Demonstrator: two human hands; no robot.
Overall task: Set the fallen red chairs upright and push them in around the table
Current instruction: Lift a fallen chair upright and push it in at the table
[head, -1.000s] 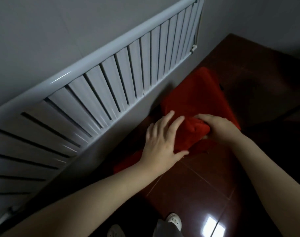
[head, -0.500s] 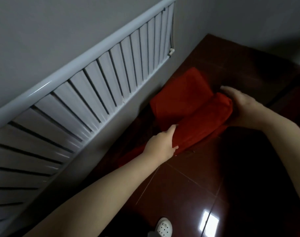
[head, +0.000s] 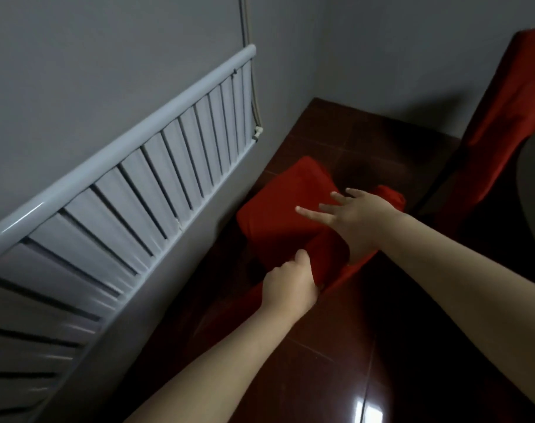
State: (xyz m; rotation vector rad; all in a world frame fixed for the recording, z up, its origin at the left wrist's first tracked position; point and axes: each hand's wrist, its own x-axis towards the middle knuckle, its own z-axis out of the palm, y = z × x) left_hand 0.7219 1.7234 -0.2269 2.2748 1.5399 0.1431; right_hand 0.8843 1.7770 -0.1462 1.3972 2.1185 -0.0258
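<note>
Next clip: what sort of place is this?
Likely a corner of an indoor dining room: a white panel radiator on the grey wall, glossy dark-red floor tiles, and a fallen red cloth-covered chair.

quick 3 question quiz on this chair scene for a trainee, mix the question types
1. True or false: the fallen red chair lies on the floor below the radiator.
2. Fill in: the right hand has its fingers ____ (spread or curled).
3. Which hand grips the chair? A left hand, B right hand, C neither.
Key: 1 true; 2 spread; 3 A.
</note>
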